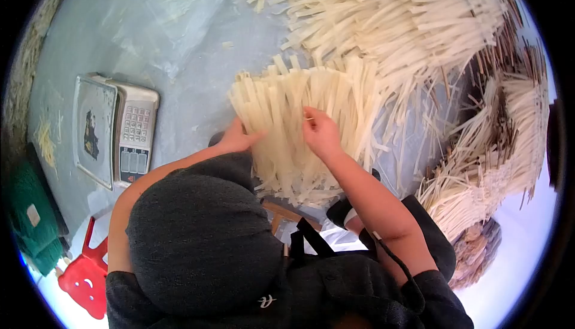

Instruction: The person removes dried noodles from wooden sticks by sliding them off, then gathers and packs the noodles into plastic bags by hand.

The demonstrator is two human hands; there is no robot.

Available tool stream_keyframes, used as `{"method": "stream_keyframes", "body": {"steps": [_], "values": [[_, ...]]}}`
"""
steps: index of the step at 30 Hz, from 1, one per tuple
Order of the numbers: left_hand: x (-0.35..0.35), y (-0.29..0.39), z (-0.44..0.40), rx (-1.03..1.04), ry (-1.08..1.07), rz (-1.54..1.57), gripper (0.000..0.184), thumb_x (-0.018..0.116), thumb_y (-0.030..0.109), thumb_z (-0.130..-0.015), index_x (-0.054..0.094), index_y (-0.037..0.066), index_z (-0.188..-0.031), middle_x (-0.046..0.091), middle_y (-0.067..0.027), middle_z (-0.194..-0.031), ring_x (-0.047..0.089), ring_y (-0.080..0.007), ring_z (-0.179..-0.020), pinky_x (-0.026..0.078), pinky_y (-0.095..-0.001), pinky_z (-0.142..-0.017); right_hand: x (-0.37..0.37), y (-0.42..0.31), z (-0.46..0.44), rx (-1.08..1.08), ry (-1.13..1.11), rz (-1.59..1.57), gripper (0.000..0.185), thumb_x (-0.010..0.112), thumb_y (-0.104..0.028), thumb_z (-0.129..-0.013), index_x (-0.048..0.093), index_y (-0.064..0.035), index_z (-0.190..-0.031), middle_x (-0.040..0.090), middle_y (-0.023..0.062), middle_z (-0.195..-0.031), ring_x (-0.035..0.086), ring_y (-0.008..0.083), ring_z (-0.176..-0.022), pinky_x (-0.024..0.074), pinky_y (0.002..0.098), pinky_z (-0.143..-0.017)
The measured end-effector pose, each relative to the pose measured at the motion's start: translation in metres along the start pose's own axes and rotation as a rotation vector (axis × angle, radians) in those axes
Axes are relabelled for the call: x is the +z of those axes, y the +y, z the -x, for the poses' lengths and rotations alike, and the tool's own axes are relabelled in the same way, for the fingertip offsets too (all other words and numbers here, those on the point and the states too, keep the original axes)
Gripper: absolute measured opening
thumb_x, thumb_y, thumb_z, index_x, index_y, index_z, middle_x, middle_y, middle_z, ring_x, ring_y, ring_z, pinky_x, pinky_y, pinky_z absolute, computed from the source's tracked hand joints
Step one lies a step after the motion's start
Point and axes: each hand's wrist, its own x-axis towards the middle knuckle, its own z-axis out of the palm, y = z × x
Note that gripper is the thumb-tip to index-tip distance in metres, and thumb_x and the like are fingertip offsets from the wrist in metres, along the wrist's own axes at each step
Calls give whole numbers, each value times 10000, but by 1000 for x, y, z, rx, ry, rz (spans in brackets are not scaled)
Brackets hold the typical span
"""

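A spread bundle of flat, pale noodle-like strips [287, 101] hangs over the table's near edge. At its left side is my left hand [238, 136], with the thumb laid over the strips and the other fingers partly hidden behind them. My right hand [320, 131] is over the middle right of the bundle, its fingers pinched together. Whatever sits in that pinch is too small to name.
A digital scale [138, 119] with a metal tray stands at the left. Large piles of pale strips [389, 17] cover the back right, with more stacked strips [485, 167] at the right. A red stool [87, 281] and green cloth [33, 215] are at lower left.
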Motion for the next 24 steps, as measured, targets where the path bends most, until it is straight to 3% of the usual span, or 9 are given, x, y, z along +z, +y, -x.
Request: {"method": "stream_keyframes", "body": {"steps": [1, 4, 6, 8, 10, 11, 13, 16, 24], "values": [[5, 2, 1, 227, 37, -26, 686, 713, 227, -833, 364, 17, -1384, 537, -142, -1282, 521, -236, -1185, 421, -375, -995, -7, 0, -2, -21, 31, -24, 447, 617, -165, -825, 551, -24, -1244, 594, 182, -1140, 628, 335, -928, 507, 394, -830], [8, 19, 4, 354, -19, -276, 874, 733, 261, -825, 174, -3, -1443, 456, -177, -1360, 474, -276, -1241, 383, -378, -1030, -1, -11, -5, -136, 148, 81, 566, 639, -193, -817, 472, -29, -1332, 537, 183, -1218, 588, 306, -1034, 484, 392, -873], [14, 45, 13, 180, 40, -483, 881, 750, 215, -787, 195, 20, -1442, 478, -166, -1342, 487, -267, -1231, 391, -384, -1026, 4, -14, -12, -243, 233, 205, 636, 650, -203, -809, 421, -27, -1376, 497, 190, -1270, 558, 300, -1095, 470, 393, -897], [12, 49, 13, 0, 92, -686, 895, 768, 168, -749, 215, 42, -1441, 501, -156, -1325, 500, -258, -1222, 398, -391, -1022, 8, -10, -23, -25, 304, 55, 732, 645, -205, -775, 336, 45, -1390, 380, 303, -1357, 395, 429, -1257, 359, 422, -1046], [5, 35, 3, 172, -12, -452, 910, 760, 245, -800, 164, 6, -1445, 457, -190, -1348, 482, -264, -1232, 395, -398, -1028, 12, 4, -33, 28, 286, 71, 751, 648, -204, -761, 330, 50, -1392, 389, 294, -1352, 399, 427, -1253, 363, 425, -1043], [3, 23, -5, 175, -25, -452, 910, 760, 245, -800, 164, 6, -1445, 457, -190, -1348, 482, -264, -1232, 395, -398, -1028, 10, 10, -34, 83, 268, 84, 769, 652, -204, -747, 323, 54, -1393, 398, 285, -1346, 403, 425, -1250, 366, 429, -1040], [-1, 1, -20, -51, 11, 83, 918, 754, 256, -813, 142, 22, -1455, 454, -144, -1367, 497, -233, -1215, 422, -387, -1000, 24, 13, -35, 63, 253, 193, 786, 652, -193, -743, 306, 32, -1412, 388, 271, -1363, 402, 416, -1256, 358, 428, -1049], [-7, 0, -19, 117, -165, 241, 815, 727, 241, -844, 222, 15, -1442, 477, -115, -1360, 505, -209, -1202, 440, -365, -976, 42, -10, -33, 38, 99, 288, 817, 640, -165, -731, 272, 1, -1442, 373, 259, -1389, 387, 406, -1279, 337, 421, -1071], [-24, -31, -11, 91, 13, 106, 631, 711, 225, -860, 405, -1, -1364, 543, -123, -1290, 518, -223, -1181, 440, -363, -977, 61, -31, -21, -43, -277, 140, 783, 574, -109, -725, 284, -8, -1445, 332, 248, -1454, 326, 368, -1354, 320, 388, -1092]]}}
